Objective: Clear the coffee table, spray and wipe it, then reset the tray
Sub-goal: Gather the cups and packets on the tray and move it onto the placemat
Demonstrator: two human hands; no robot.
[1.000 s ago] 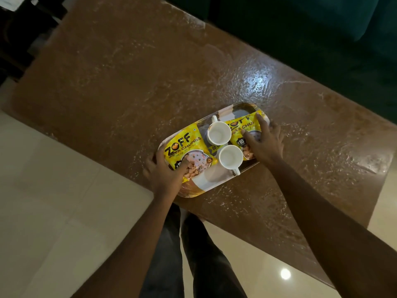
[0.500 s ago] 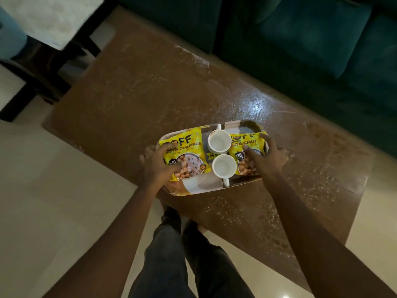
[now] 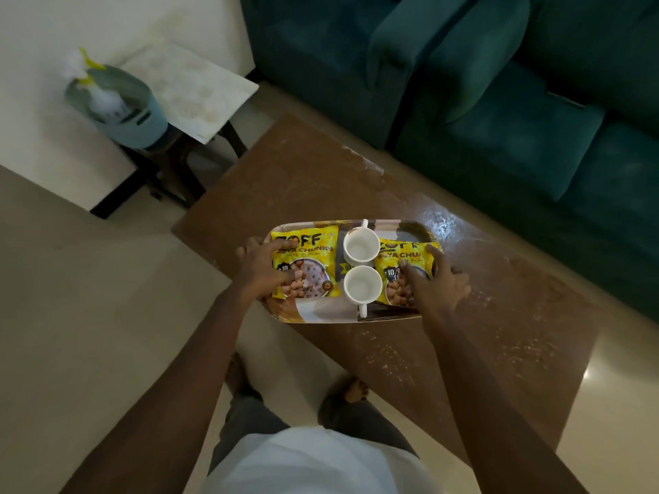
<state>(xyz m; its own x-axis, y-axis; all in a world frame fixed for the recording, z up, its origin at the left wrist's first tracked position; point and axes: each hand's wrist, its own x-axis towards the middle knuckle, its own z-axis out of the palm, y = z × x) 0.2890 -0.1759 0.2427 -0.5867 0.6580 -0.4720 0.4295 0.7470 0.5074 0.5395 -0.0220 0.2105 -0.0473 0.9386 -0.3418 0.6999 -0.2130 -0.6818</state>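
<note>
A printed oblong tray (image 3: 321, 311) is held over the near left corner of the brown coffee table (image 3: 481, 333). It carries two yellow snack packets, one on the left (image 3: 313, 254) and one on the right (image 3: 396, 265), with two white cups (image 3: 361, 246) (image 3: 363, 284) between them. My left hand (image 3: 264, 270) grips the tray's left end, thumb lying on the left packet. My right hand (image 3: 437, 283) grips the right end, thumb and forefinger over the right packet. The tray overhangs the table's edge toward me.
A teal sofa (image 3: 499, 83) runs along the table's far side. At the upper left a small white-topped side table (image 3: 192, 90) stands with a blue-grey caddy (image 3: 121, 108) holding a spray bottle (image 3: 91, 83). Pale floor lies to the left; my legs stand at the near edge.
The tray, gripped by both hands, has come off its spot on the table toward the near left corner and turned level with my view. My view has risen, bringing the side table in.
</note>
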